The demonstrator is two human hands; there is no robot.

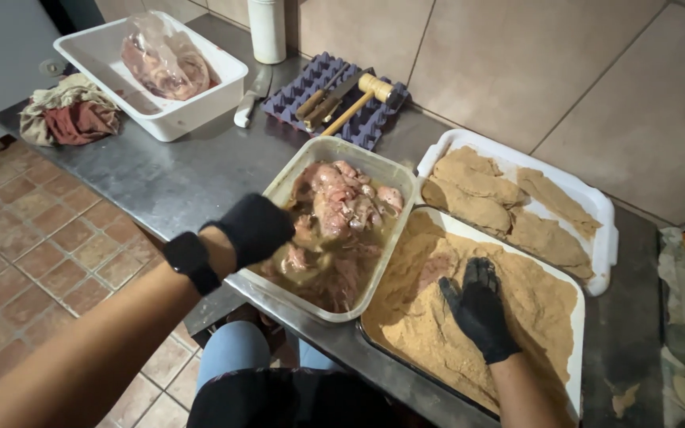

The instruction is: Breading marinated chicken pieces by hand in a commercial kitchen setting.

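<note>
Right hand (479,311), black-gloved, lies flat with fingers spread, pressing down on a meat cutlet (447,268) bedded in the crumb tray (577,333). The cutlet is mostly buried in brown crumbs; only a pinkish patch shows just beyond the fingertips, so its outline is hard to read. From what shows, its long axis runs from the near edge of the tray up and left toward the tub, in line with the fingers. Left hand (254,228), also gloved, with a dark watch at the wrist, hangs over the near-left rim of the clear plastic tub (279,190) holding raw meat in a wet marinade; the glove is blurred, and whether it grips anything cannot be told. Beyond the crumb tray, touching it, a white tray (606,238) carries finished breaded cutlets (501,198) laid flat, overlapping. Farther back on the steel counter (176,178): a wooden mallet (362,97), a white bin (176,111) and a crumpled rag (69,111).
</note>
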